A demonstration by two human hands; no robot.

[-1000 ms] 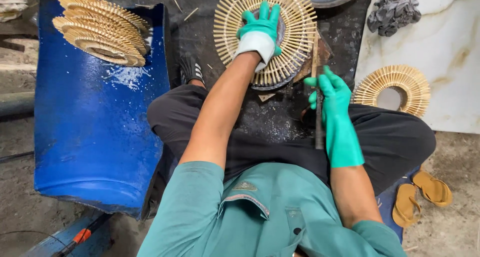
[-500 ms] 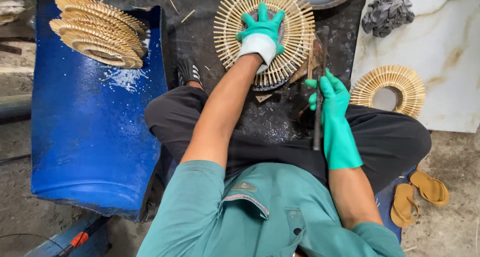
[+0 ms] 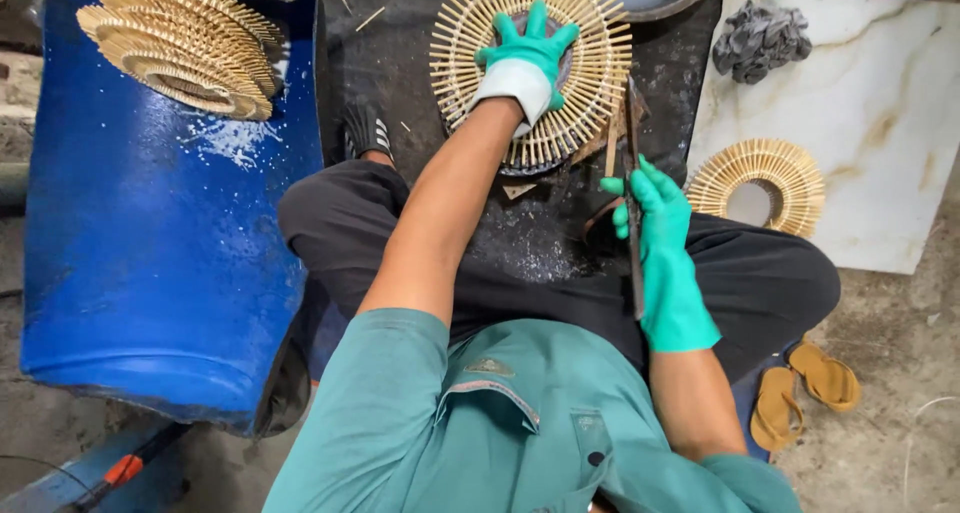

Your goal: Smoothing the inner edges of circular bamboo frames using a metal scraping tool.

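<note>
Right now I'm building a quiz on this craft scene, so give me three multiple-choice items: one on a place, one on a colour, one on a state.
1. Where does the stack of finished stick rings lie?
A. on the blue barrel
B. on the marble slab
C. beside the sandals

2. What colour are the gloves on both hands?
A. orange
B. teal green
C. black

3. How is the left hand placed?
A. clenched in a fist in the air
B. gripping the long blade
C. spread flat on the round stick frame

Answers:
1. A, the stack sits at the top of the blue barrel.
2. B, the left hand and the right hand both wear teal green gloves.
3. C, its fingers fan out over the middle of the round stick frame, while the right hand holds the long blade.
</note>
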